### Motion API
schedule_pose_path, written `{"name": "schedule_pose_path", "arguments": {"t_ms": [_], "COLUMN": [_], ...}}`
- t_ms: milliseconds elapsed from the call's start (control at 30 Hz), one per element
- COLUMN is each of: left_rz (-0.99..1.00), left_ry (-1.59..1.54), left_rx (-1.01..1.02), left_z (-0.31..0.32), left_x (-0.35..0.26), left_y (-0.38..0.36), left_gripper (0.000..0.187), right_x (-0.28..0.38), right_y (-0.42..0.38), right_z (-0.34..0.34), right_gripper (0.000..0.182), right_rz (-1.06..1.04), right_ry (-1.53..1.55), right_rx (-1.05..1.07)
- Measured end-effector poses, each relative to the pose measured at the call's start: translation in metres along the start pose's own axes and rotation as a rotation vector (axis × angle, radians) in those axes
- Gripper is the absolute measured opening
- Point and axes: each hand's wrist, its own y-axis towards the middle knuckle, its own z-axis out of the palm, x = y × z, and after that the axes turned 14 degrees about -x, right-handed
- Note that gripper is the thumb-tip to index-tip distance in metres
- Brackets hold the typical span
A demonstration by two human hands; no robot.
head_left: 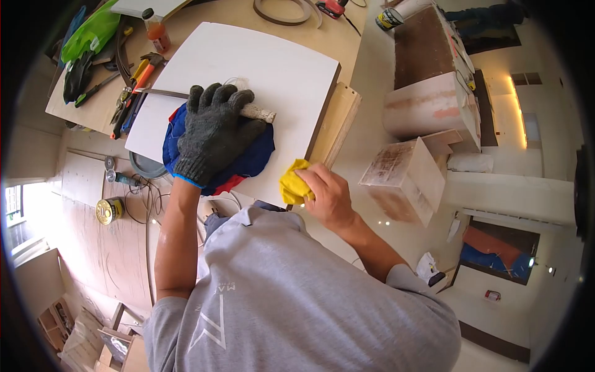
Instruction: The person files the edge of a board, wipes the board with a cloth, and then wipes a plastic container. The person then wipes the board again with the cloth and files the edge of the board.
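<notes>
My left hand (217, 133), in a dark grey knitted glove with a blue cuff, lies palm down with fingers spread over a bunched blue and red cloth (257, 152). Under its fingers runs a long thin metal tool with a pale wrapped handle (259, 113), whose dark blade (164, 93) sticks out to the left. Bare, my right hand (330, 195) pinches a crumpled yellow cloth (295, 183) at the near right corner of the white board (279, 68). The gloved palm hides part of the blue cloth and the tool's middle.
Left of the board lie a hammer (145, 71), pliers (121, 106) and a bottle of orange drink (156, 31). A coiled edging strip (282, 12) and red power tool (333, 7) rest at the table's far side. A box-shaped wooden piece (406, 180) stands to the right.
</notes>
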Motion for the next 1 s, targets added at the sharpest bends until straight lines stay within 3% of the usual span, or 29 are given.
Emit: {"name": "schedule_pose_path", "arguments": {"t_ms": [233, 467, 767, 900, 1000], "left_rz": [-0.003, 0.002, 0.012, -0.002, 0.006], "left_ry": [0.029, 0.007, 0.006, 0.009, 0.009], "left_rx": [0.045, 0.007, 0.030, 0.033, 0.020], "left_z": [0.000, -0.001, 0.003, 0.001, 0.002], "left_x": [-0.005, -0.001, -0.004, -0.003, -0.002], "left_y": [0.003, 0.002, 0.004, 0.003, 0.002], "left_gripper": [0.048, 0.047, 0.046, 0.046, 0.047], "right_x": [-0.051, 0.008, -0.097, -0.056, -0.009], "right_y": [0.050, -0.002, 0.089, 0.058, 0.007], "right_z": [0.008, -0.003, 0.026, 0.011, -0.002], "right_gripper": [0.036, 0.037, 0.029, 0.032, 0.035], "right_rz": [0.075, 0.082, 0.160, 0.124, -0.019], "right_ry": [-0.137, -0.022, -0.272, -0.185, -0.074], "right_rx": [-0.009, 0.035, -0.095, 0.020, 0.043]}}
